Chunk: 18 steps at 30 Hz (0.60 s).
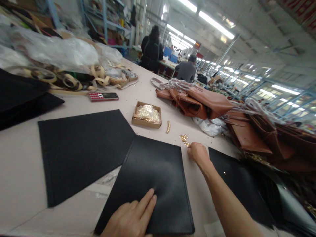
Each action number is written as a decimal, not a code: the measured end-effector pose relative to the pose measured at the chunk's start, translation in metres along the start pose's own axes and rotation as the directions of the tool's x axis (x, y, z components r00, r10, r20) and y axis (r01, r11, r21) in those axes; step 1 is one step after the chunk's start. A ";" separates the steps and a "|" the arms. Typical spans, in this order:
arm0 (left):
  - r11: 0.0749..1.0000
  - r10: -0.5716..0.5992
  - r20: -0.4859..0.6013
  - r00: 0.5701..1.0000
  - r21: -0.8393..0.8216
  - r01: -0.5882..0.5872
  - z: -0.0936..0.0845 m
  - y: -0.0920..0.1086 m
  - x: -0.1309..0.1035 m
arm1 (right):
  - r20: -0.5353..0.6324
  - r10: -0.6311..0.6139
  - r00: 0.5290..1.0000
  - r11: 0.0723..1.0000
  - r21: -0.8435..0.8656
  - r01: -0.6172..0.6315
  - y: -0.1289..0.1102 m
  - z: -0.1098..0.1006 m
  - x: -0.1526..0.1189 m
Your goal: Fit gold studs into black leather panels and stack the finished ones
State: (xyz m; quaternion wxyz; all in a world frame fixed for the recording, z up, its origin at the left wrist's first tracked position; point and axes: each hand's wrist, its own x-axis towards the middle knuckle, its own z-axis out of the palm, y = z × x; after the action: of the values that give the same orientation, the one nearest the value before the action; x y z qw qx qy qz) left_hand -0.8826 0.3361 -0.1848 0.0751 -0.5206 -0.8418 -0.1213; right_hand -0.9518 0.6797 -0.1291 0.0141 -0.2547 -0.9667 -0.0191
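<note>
My left hand (132, 215) lies on a smooth black leather panel (158, 164), with two fingers stretched out over its lower middle. To the right, my right hand (198, 154) is closed at the fingertips, at the near end of a small loose pile of gold metal pieces (184, 139). Whatever its fingers pinch, if anything, is hidden. A curved row of gold pieces (168, 126) lies just beyond the panel. Farther back stands a small cardboard box (146, 123) filled with gold hardware in clear plastic.
Another black panel (84, 151) lies left; black pieces (242, 184), one with a gold stud, lie right. Brown leather bags (204, 100) are piled along the right edge. A red phone (103, 96), tape coils (71, 80) and plastic bags (61, 49) sit back left. Two people are beyond.
</note>
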 end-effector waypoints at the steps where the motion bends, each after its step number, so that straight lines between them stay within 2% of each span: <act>1: 0.999 -0.036 0.032 0.999 -0.031 0.037 -0.004 0.002 0.001 | 0.003 0.019 1.000 1.000 0.001 -0.019 0.000 -0.002 0.002; 3: 0.993 -0.067 0.098 0.993 -0.092 0.076 -0.011 0.006 0.003 | 0.007 0.036 0.999 0.999 0.020 -0.036 0.000 -0.006 0.003; 5: 0.988 -0.043 0.126 0.991 -0.140 0.061 -0.015 0.007 0.004 | 0.019 0.012 1.000 0.997 0.071 -0.013 -0.001 -0.011 0.000; 9: 0.987 -0.023 0.082 0.996 -0.157 0.035 -0.016 0.005 0.003 | 0.097 -0.132 0.987 0.958 0.270 0.101 -0.015 -0.015 -0.037; 11: 0.988 -0.019 0.049 0.999 -0.154 0.026 -0.015 0.005 0.003 | 0.175 -0.250 0.952 0.868 0.476 0.140 -0.029 -0.013 -0.069; 14: 0.990 -0.004 0.010 1.000 -0.140 0.005 -0.015 0.005 0.003 | 0.255 -0.430 0.866 0.660 0.743 0.109 -0.054 -0.010 -0.115; 15: 0.991 0.000 -0.001 1.000 -0.134 0.000 -0.015 0.006 0.003 | 0.264 -0.463 0.846 0.631 0.768 0.106 -0.062 -0.010 -0.127; 18: 0.992 0.006 -0.019 1.000 -0.123 -0.008 -0.016 0.006 0.003 | 0.267 -0.492 0.828 0.685 0.706 0.179 -0.078 -0.015 -0.144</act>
State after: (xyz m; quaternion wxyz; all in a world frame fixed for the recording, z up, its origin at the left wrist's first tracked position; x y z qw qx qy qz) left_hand -0.8789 0.3370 -0.1680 0.0512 -0.5260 -0.8302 -0.1776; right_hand -0.8648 0.5408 -0.1221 -0.1187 -0.0436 -0.9183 0.3751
